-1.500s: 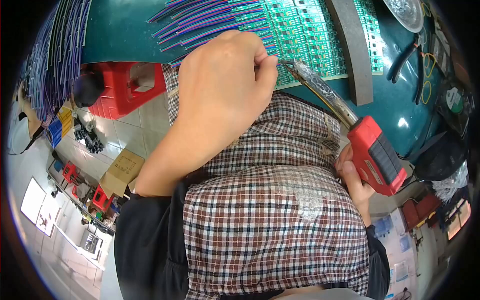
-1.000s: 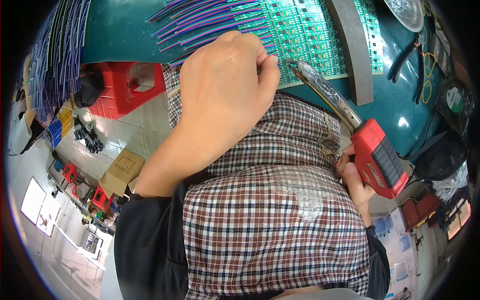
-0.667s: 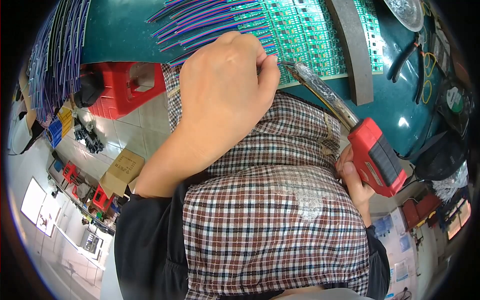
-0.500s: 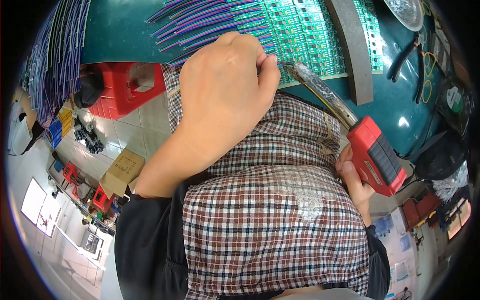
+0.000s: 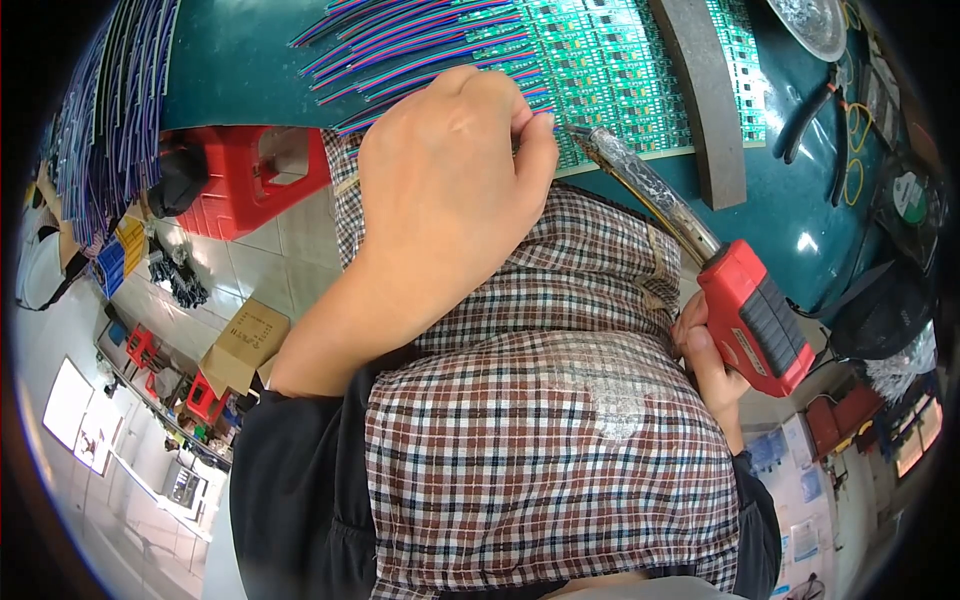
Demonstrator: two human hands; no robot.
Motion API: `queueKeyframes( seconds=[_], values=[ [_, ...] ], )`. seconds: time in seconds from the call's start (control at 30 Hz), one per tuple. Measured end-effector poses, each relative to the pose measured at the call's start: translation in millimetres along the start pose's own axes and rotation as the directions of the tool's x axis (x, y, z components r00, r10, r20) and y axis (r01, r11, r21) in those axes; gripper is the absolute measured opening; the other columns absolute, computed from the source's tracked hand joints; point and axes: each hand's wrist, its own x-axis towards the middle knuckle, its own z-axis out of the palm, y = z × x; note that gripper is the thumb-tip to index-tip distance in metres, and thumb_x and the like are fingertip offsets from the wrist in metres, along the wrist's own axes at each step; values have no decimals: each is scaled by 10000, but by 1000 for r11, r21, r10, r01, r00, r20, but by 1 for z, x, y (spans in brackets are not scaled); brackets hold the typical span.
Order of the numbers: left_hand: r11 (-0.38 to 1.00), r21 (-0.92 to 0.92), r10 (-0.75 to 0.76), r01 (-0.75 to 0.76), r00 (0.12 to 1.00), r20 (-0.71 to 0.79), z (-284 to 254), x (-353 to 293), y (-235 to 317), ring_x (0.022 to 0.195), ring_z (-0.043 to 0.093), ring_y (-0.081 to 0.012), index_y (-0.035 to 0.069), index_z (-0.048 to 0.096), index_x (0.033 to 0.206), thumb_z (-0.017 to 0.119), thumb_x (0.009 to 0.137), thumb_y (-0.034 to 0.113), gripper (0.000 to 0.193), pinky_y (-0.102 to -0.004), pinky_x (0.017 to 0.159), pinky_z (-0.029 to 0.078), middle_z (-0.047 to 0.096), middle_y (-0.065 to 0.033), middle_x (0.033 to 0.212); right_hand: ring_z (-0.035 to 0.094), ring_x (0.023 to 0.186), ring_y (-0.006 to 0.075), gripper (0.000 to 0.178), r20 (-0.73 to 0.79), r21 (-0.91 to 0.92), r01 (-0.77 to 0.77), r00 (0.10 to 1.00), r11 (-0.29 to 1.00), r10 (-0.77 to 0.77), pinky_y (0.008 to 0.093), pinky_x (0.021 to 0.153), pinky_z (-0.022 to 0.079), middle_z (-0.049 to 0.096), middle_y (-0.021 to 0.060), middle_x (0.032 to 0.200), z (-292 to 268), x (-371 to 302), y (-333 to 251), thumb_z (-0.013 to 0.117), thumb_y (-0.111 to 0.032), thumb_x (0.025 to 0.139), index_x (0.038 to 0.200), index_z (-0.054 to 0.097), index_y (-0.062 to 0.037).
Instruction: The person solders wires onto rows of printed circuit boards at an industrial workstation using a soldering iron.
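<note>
A green panel of small circuit boards [image 5: 610,75] lies on the teal table, with rows of red, blue and black wires [image 5: 420,65] running off its left side. Over the panel's near left corner, my left hand [image 5: 445,180] is closed in a pinch on thin wires, mostly hidden behind the fingers. My right hand [image 5: 708,365] grips a red-and-black soldering iron [image 5: 752,315] from below. Its long, stained metal barrel slants up to the left. The tip is beside the left thumb, close to the panel's near edge.
A dark metal bar [image 5: 705,110] lies across the panel. Right of it are pliers [image 5: 812,118] and a metal dish [image 5: 812,25]. More wire bundles [image 5: 115,110] hang at the far left, near a red stool [image 5: 235,190]. A cardboard box [image 5: 248,340] stands on the floor.
The soldering iron has shifted slightly down, its tip drawing back a little from the pinched wires. My left hand stays almost in place.
</note>
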Motion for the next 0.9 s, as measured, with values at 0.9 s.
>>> queueKeyframes(
  seconds=[0.9],
  values=[
    [1000, 27, 3, -4, 999, 47, -10, 2, 2, 644, 632, -205, 26, 640, 768, 750, 883, 179, 221, -329, 591, 493, 622, -73, 726, 485, 576, 126, 273, -86, 50, 9, 996, 999, -4, 274, 558, 407, 552, 82, 761, 4, 2, -7, 675, -196, 904, 1005, 564, 32]
  ],
)
